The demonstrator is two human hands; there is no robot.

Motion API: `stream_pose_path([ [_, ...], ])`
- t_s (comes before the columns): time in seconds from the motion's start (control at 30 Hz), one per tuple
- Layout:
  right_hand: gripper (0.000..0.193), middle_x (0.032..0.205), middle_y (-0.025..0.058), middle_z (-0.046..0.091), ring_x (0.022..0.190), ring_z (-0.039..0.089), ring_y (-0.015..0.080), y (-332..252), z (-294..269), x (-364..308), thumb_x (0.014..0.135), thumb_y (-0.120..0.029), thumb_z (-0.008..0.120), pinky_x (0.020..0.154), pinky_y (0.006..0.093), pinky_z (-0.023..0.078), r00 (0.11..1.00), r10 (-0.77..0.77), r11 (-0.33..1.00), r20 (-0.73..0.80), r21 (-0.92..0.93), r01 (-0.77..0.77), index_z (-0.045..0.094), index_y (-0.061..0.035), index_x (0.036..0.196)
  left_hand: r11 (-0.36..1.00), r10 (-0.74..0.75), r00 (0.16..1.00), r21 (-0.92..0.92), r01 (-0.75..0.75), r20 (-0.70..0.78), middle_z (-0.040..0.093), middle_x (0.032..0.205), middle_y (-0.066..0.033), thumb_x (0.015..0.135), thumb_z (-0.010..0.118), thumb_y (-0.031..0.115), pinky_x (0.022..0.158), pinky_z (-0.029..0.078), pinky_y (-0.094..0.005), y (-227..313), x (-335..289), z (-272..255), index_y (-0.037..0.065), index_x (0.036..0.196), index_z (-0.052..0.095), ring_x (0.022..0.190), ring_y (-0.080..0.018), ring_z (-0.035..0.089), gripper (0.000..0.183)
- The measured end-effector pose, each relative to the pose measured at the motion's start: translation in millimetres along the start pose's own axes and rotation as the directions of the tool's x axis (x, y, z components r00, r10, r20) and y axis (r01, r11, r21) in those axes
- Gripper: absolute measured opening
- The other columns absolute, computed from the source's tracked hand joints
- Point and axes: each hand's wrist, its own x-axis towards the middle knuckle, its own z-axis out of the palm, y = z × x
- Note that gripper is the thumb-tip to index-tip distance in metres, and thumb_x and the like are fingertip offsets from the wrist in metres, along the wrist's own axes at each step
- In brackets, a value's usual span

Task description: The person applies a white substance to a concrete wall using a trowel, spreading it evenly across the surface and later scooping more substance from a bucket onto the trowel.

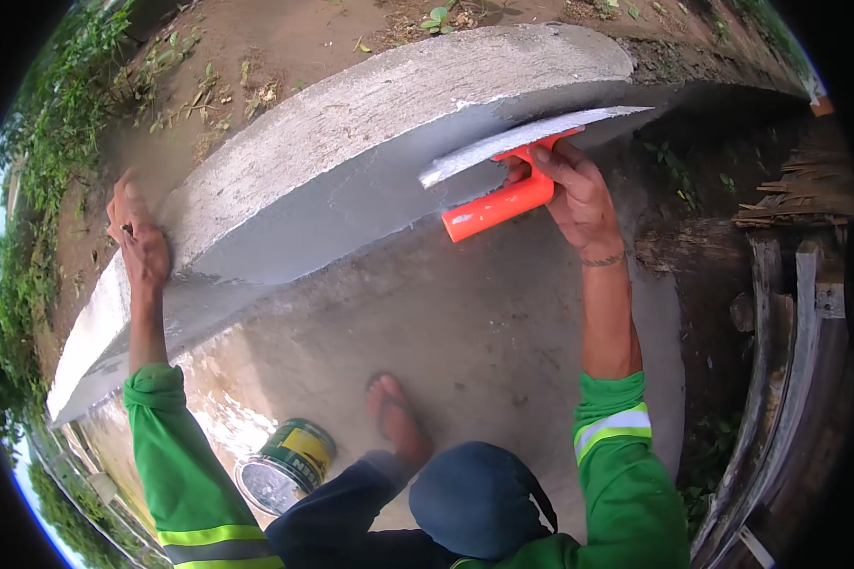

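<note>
1. The right hand (581, 194) has its fingers closed around the orange-handled trowel (499, 209), gripping near the bracket where the handle meets the plate; I take that hold as a way to steer the plate's angle.
2. The trowel thus lies within the right fingers' grasp, its handle's free end jutting out to their left and its plate just beyond them, along the smooth grey side of the low concrete wall (399, 109). I cannot tell whether plate and wall touch.
3. The left hand (142, 248) holds nothing that I can see, its fingers bent and slightly apart at the wall's far edge, well apart from the trowel. I'd guess it is there to brace the leaning body.
4. Below, a can (306, 446) of greyish material stands on the concrete floor (474, 322) near a sandalled foot (399, 417), probably kept within reach.
5. Farther out, I see weathered timbers (807, 332) to the right and greenery (62, 123) to the left.
</note>
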Motion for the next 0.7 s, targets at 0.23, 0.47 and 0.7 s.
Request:
stream_pose_path([
  [0.23, 0.039, 0.117, 0.0089, 0.059, 0.114, 0.054, 0.0231, 125, -59, -37, 0.085, 0.002, 0.06, 0.102, 0.0374, 0.04, 0.974, 0.057, 0.984, -0.22, 0.179, -0.017, 0.053, -0.0001, 0.124, 1.0, 0.002, 0.999, 0.017, -0.001, -0.033, 0.055, 0.127, -0.0164, 0.102, 0.021, 0.05, 0.107, 0.03, -0.0426, -5, 0, 1, 0.006, 0.128, 0.054, 0.122, -0.0321, 0.044, 0.061],
  [0.47, 0.027, 0.106, 0.0058, 0.06, 0.1, 0.059, 0.0203, 213, -95, -1, 0.087, -0.005, 0.062, 0.091, 0.0338, 0.045, 0.968, 0.241, 0.969, -0.063, 0.075, -0.237, 0.056, -0.002, 0.113, 1.0, 0.009, 1.0, -0.025, -0.009, -0.002, 0.055, 0.128, -0.0148, 0.102, 0.021, 0.049, 0.108, 0.031, -0.0422, 0, 2, 2, 0.006, 0.127, 0.055, 0.124, -0.0279, 0.045, 0.06],
  [0.7, 0.026, 0.101, 0.0037, 0.059, 0.096, 0.059, 0.0185, 222, -100, 5, 0.087, -0.009, 0.064, 0.089, 0.0325, 0.046, 0.967, 0.256, 0.966, -0.005, 0.043, -0.255, 0.057, -0.0053, 0.112, 0.999, 0.028, 0.999, -0.032, -0.027, 0.031, 0.053, 0.129, -0.0157, 0.103, 0.018, 0.048, 0.109, 0.029, -0.043, 4, 1, -4, 0.006, 0.127, 0.054, 0.126, -0.0294, 0.044, 0.061],
])
